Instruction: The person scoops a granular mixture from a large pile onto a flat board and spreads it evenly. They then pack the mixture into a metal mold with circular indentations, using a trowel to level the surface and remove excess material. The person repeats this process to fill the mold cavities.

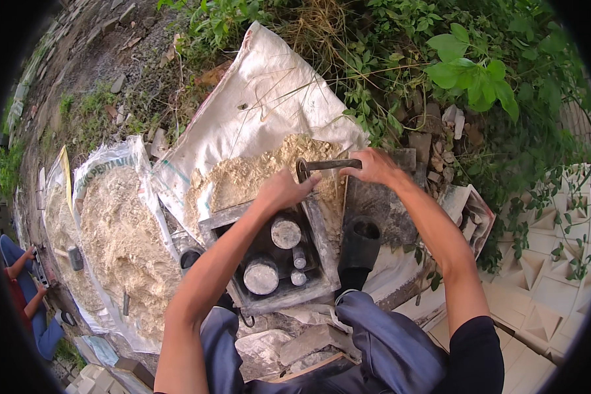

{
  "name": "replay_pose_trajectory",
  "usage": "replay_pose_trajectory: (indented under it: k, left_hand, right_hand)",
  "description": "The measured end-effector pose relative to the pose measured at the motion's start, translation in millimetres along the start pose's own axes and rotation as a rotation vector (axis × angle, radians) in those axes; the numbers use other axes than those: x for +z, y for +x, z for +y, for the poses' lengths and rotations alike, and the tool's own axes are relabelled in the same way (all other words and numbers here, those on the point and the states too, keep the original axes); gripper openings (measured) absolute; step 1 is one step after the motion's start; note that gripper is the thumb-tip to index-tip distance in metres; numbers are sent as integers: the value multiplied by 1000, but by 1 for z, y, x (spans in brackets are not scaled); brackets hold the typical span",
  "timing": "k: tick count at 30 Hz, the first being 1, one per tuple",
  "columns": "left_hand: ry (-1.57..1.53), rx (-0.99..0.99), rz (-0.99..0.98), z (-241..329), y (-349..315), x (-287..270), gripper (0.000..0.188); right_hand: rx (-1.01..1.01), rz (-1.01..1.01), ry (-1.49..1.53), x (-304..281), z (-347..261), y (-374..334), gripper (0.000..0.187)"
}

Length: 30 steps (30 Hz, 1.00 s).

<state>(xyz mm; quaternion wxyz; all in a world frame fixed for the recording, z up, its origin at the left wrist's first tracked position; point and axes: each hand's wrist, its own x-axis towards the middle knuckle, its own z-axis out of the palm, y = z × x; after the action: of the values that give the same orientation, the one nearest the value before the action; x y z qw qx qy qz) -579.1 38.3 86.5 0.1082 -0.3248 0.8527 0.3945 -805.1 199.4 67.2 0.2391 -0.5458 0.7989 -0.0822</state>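
My right hand [375, 167] is closed around one end of a dark metal bar [331, 164]. A flat round piece sits at the bar's other end. My left hand [284, 192] is closed at that round end, its thumb pointing along the bar; its fingers are partly hidden. Both hands are above the far edge of a square dark mould box [222, 223], which stands between my feet. Inside the box are two wide round grey-topped cylinders [261, 277] and two small round pegs [299, 278].
Pale crumbly sand [236, 180] lies on a white woven sack [262, 85] beyond the box. Another sand heap [121, 223] is at left. A dark flat slab [381, 203] lies at right, near patterned blocks [538, 282]. Another person [29, 295] sits far left.
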Motion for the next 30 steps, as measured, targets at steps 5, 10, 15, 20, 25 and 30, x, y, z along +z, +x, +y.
replay_pose_trajectory:
  k: [5, 10, 15, 20, 25, 30]
  left_hand:
    - [-377, 3, -44, -10, 37, 17, 63]
    - [-275, -4, 65, 1, 40, 24, 38]
    - [-262, -39, 101, 0, 39, 26, 35]
    - [-322, -39, 61, -5, 41, 27, 34]
    - [-329, -12, 73, -2, 37, 24, 35]
    - [-294, -5, 65, -5, 35, 17, 39]
  right_hand:
    - [-128, 87, -99, 11, -2, -4, 36]
    - [-223, 153, -10, 14, 2, -8, 28]
    - [-182, 178, 55, 14, -2, -9, 31]
    - [36, -19, 181, 0, -16, 3, 49]
    - [111, 12, 173, -10, -26, 0, 59]
    - [85, 40, 164, -23, -41, -2, 62]
